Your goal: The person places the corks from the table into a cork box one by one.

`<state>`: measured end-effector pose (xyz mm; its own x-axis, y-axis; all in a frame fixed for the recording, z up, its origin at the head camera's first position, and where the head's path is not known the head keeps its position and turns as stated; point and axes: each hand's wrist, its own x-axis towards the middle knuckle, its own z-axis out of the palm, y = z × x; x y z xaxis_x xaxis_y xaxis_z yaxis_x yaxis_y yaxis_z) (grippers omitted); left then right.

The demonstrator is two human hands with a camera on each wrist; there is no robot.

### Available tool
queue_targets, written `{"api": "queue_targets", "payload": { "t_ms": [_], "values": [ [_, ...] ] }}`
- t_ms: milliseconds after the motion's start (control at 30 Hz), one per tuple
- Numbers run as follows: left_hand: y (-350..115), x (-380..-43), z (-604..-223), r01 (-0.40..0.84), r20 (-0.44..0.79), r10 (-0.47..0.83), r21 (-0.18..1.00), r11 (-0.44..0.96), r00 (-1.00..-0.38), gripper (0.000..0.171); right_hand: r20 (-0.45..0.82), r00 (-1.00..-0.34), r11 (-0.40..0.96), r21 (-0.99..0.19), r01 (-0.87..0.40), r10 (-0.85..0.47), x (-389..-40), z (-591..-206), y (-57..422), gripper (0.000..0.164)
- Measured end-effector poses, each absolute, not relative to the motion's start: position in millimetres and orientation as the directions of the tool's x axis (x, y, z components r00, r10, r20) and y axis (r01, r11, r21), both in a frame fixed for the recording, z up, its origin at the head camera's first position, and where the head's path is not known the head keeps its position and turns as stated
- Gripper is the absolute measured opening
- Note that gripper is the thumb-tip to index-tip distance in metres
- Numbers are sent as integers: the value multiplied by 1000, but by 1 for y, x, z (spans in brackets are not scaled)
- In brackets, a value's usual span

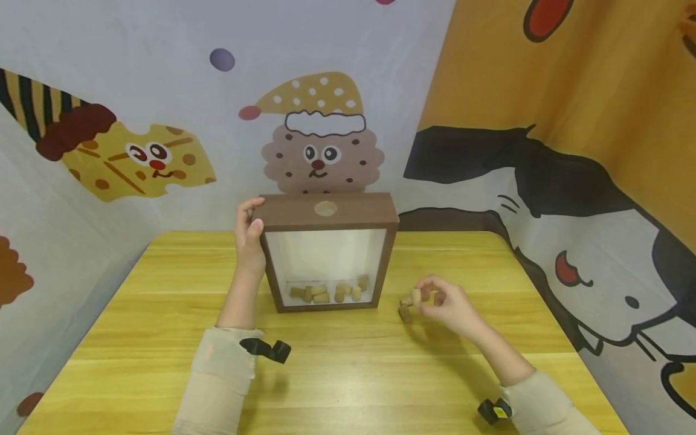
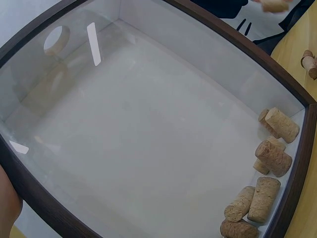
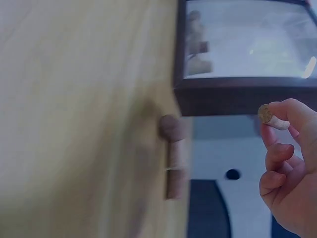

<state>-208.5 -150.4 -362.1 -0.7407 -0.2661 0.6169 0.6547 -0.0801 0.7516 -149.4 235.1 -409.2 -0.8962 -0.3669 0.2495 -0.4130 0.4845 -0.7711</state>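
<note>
Left hand (image 1: pixel 251 238) grips the box (image 1: pixel 359 208) at its upper left edge, fingers partly hidden behind it; right hand's (image 1: pixel 451 308) fingers are pinching one cork (image 3: pixel 266 114) right of the box, near what looks like three loose corks (image 1: pixel 404 313) on the desk (image 1: pixel 337 374), blurry up close. Roughly eight inner corks (image 1: pixel 321 298) line the box's bottom, overlapping too much for an exact count; cartoon cloth (image 1: pixel 321 36) behind the box.

No legible text; no readable labels, numbers
</note>
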Motion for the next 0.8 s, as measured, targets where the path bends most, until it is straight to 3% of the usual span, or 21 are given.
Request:
{"api": "queue_targets", "payload": {
  "t_ms": [167, 333, 800],
  "values": [
    [-150, -209, -361, 658, 620, -270, 749, -78, -737, 61, 282, -896, 486, -762, -427, -345, -134, -374, 219, 33],
    [-150, -209, -361, 663, 625, -269, 745, -76, -733, 60, 351, -873, 447, -757, -477, -338, -135, -363, 213, 36],
    [-152, -210, -365, 649, 615, -266, 759, -58, -742, 58, 627, -693, 276, -638, -719, -356, -150, -314, 173, 41]
  ]
}}
